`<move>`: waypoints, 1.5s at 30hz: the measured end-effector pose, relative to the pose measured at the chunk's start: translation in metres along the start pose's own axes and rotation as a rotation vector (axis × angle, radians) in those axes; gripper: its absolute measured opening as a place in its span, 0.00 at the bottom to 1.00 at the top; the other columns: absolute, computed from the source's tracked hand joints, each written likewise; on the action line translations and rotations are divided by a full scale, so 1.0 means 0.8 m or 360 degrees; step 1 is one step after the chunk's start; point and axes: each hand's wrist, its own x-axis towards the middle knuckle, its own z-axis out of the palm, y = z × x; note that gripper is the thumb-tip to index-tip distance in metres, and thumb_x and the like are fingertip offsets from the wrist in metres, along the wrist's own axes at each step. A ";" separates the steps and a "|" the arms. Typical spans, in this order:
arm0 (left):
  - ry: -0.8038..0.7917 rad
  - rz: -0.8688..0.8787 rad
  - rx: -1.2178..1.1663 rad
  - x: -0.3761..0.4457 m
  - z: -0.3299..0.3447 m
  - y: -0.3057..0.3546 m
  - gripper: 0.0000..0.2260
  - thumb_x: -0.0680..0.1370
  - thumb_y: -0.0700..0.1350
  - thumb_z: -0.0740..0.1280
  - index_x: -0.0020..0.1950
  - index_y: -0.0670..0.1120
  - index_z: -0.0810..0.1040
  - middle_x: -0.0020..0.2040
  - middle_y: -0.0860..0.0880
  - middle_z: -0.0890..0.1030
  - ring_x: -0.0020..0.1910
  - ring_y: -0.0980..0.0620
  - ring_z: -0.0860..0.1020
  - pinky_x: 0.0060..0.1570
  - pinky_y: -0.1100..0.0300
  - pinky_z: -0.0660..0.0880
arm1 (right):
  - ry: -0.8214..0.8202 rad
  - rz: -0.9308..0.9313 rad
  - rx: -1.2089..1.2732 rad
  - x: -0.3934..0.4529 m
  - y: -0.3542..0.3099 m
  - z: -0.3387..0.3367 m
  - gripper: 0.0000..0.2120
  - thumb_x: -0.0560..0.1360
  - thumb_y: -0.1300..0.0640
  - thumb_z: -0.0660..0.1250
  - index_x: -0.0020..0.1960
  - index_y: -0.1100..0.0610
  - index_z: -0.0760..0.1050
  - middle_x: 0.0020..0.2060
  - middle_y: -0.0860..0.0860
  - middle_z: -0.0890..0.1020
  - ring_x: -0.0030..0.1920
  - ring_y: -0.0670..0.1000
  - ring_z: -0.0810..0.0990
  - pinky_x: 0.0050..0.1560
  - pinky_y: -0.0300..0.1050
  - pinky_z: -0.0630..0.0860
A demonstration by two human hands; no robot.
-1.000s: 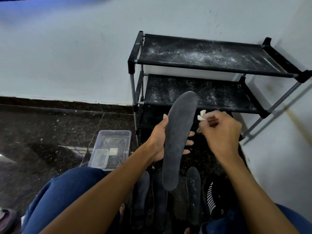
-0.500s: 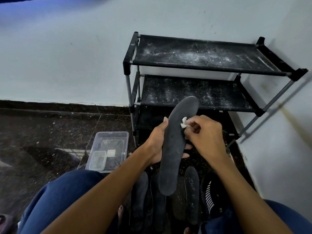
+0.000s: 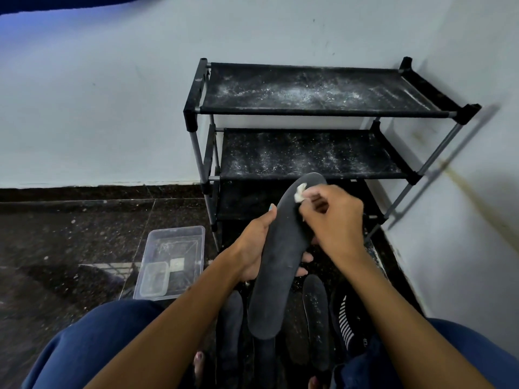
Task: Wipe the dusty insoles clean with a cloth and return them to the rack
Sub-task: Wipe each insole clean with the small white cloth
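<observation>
Left hand [image 3: 257, 242] grips the insole [image 3: 283, 254] at mid-length, held up before the rack [image 3: 309, 110]; right hand [image 3: 334, 220] pinches the cloth [image 3: 300, 192] against its toe. Insole likely light, flexible; support the middle.

A clear plastic tub [image 3: 193, 234] holding a smaller container [image 3: 154, 279] sits on the dark speckled floor [image 3: 70, 234].

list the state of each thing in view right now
held insole: upright, gripped by left hand
cloth: pinched by right hand, pressed near insole's top end
rack: shelves dusty, no insoles on the two upper ones
floor insoles: lying flat, speckled with dust
clear tub: open, lidless
small container: sits inside tub
</observation>
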 end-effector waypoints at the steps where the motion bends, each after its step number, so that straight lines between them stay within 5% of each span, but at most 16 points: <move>1: -0.0043 -0.0017 0.0032 -0.001 0.000 0.002 0.33 0.79 0.65 0.46 0.62 0.40 0.76 0.53 0.39 0.81 0.42 0.43 0.81 0.45 0.46 0.78 | 0.0109 0.0053 -0.0029 0.004 0.003 -0.005 0.06 0.70 0.63 0.69 0.45 0.55 0.82 0.39 0.47 0.82 0.36 0.41 0.79 0.42 0.33 0.76; 5: -0.0062 -0.0048 0.0155 -0.001 0.002 0.003 0.35 0.79 0.65 0.45 0.66 0.39 0.73 0.60 0.37 0.78 0.44 0.44 0.80 0.47 0.47 0.78 | 0.0215 0.0183 -0.0012 0.009 0.011 -0.010 0.07 0.71 0.62 0.69 0.48 0.56 0.81 0.40 0.49 0.82 0.38 0.44 0.80 0.44 0.42 0.80; 10: 0.0099 -0.0077 0.0119 0.000 0.007 0.000 0.31 0.79 0.65 0.48 0.65 0.43 0.74 0.47 0.40 0.83 0.40 0.42 0.81 0.44 0.46 0.78 | -0.0180 -0.0169 0.0038 -0.006 -0.003 0.004 0.10 0.68 0.66 0.70 0.46 0.56 0.82 0.39 0.44 0.80 0.37 0.39 0.78 0.42 0.31 0.75; 16: -0.0073 -0.0117 0.0294 -0.006 0.006 0.003 0.35 0.79 0.64 0.43 0.67 0.39 0.72 0.60 0.38 0.78 0.43 0.45 0.79 0.43 0.50 0.78 | 0.0261 0.0231 -0.0182 0.019 0.012 -0.022 0.10 0.70 0.62 0.69 0.50 0.57 0.82 0.41 0.52 0.84 0.39 0.48 0.81 0.49 0.41 0.77; 23: -0.0029 -0.0112 0.0418 -0.004 0.004 0.003 0.35 0.79 0.64 0.44 0.66 0.39 0.73 0.60 0.39 0.79 0.42 0.46 0.79 0.41 0.51 0.77 | 0.0038 0.0060 -0.0100 0.013 0.002 -0.023 0.10 0.68 0.63 0.70 0.49 0.57 0.83 0.39 0.48 0.82 0.36 0.43 0.78 0.46 0.38 0.77; 29: -0.0019 -0.0058 0.0403 -0.006 0.003 0.007 0.34 0.79 0.64 0.43 0.66 0.39 0.73 0.61 0.38 0.78 0.42 0.47 0.79 0.40 0.52 0.78 | 0.0219 0.0423 -0.0117 0.024 0.015 -0.032 0.08 0.68 0.62 0.71 0.47 0.57 0.83 0.30 0.42 0.77 0.34 0.43 0.78 0.47 0.42 0.78; 34: -0.0044 -0.0060 0.0354 -0.005 0.000 0.007 0.34 0.79 0.64 0.44 0.65 0.39 0.73 0.60 0.38 0.79 0.42 0.47 0.79 0.41 0.52 0.78 | 0.0069 0.0270 0.0063 0.016 0.006 -0.024 0.11 0.68 0.64 0.72 0.49 0.56 0.83 0.34 0.42 0.79 0.34 0.39 0.77 0.38 0.24 0.71; 42: 0.0064 0.0033 0.0193 0.006 -0.006 0.000 0.36 0.74 0.70 0.42 0.64 0.49 0.74 0.43 0.40 0.83 0.37 0.43 0.80 0.39 0.49 0.77 | -0.0473 -0.0134 0.0197 -0.012 -0.011 0.005 0.11 0.67 0.65 0.71 0.48 0.56 0.83 0.39 0.47 0.81 0.39 0.43 0.79 0.40 0.29 0.73; 45: 0.0076 0.0089 0.0262 0.009 -0.006 -0.002 0.36 0.74 0.71 0.40 0.68 0.51 0.69 0.42 0.40 0.83 0.34 0.43 0.80 0.36 0.50 0.78 | -0.0360 -0.0227 0.0037 -0.010 -0.008 0.005 0.07 0.69 0.62 0.70 0.47 0.57 0.83 0.40 0.50 0.82 0.38 0.44 0.80 0.41 0.37 0.77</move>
